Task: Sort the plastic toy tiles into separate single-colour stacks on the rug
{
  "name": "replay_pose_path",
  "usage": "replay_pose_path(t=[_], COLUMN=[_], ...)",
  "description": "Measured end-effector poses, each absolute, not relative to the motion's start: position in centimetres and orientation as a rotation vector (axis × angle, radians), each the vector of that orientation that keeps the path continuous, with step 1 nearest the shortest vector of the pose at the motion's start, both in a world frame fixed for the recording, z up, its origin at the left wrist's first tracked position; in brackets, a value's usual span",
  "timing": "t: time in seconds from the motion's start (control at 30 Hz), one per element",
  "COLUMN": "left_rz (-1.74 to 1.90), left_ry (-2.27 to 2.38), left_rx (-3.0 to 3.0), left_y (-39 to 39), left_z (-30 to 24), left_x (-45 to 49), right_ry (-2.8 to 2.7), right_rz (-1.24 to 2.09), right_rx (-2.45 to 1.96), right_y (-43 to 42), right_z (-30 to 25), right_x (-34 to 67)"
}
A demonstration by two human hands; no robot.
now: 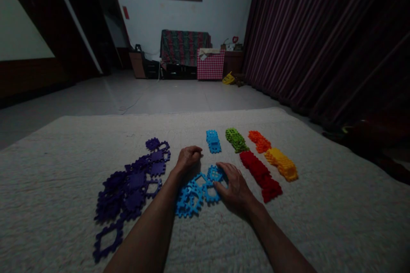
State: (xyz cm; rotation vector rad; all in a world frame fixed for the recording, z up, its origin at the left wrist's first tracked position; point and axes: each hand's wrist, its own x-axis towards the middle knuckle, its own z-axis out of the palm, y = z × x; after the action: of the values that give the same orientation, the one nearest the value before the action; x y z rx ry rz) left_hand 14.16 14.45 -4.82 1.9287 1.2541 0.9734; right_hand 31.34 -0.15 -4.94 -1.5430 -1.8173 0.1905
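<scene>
My left hand (189, 157) rests on the pale bedspread with its fingers curled together; what may be inside them is hidden. Thumb and fingertips of my right hand (236, 184) are bent around the edge of a light-blue notched building tile (215, 173). More light-blue tiles, some with open centres, lie in a loose heap (188, 198) between my forearms. Just beyond my hands is a neat row of light-blue tiles (213, 141). Left of my left arm spreads a large pile of dark purple tiles (134, 181).
To the right lie overlapping rows of green tiles (236, 139), red tiles (260, 175), orange tiles (259, 141) and yellow tiles (282, 164). The bedspread (320, 213) ends before a tiled floor (179, 96). Dark curtains (297, 42) hang at the right; a cloth-covered cabinet (184, 47) stands far back.
</scene>
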Motion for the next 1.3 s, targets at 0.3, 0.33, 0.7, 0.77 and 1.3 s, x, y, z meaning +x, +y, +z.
replay_pose_path(t=[0.3, 0.33, 0.7, 0.77, 1.3], left_rz=[0.952, 0.955, 1.165, 1.156, 0.914], left_ry=[1.266, 1.262, 1.2, 1.263, 1.5], left_rx=[1.876, 1.869, 1.658, 1.706, 1.884], left_y=[14.9, 15.0, 15.7, 16.0, 16.8], left_z=[-4.9, -4.9, -3.8, -3.8, -5.5], left_x=[14.2, 14.2, 13.8, 13.4, 12.4], right_ry=[-1.82, -1.819, -1.798, -1.812, -1.789], right_rz=[0.217, 0.212, 0.024, 0.019, -0.089], right_rx=[-1.5, -1.49, -1.573, -1.578, -1.841], right_y=[0.7, 0.8, 0.1, 0.1, -0.1], right_z=[-5.5, -5.6, -5.2, -5.3, -4.6], right_x=[31.9, 32.0, 32.1, 32.3, 31.9])
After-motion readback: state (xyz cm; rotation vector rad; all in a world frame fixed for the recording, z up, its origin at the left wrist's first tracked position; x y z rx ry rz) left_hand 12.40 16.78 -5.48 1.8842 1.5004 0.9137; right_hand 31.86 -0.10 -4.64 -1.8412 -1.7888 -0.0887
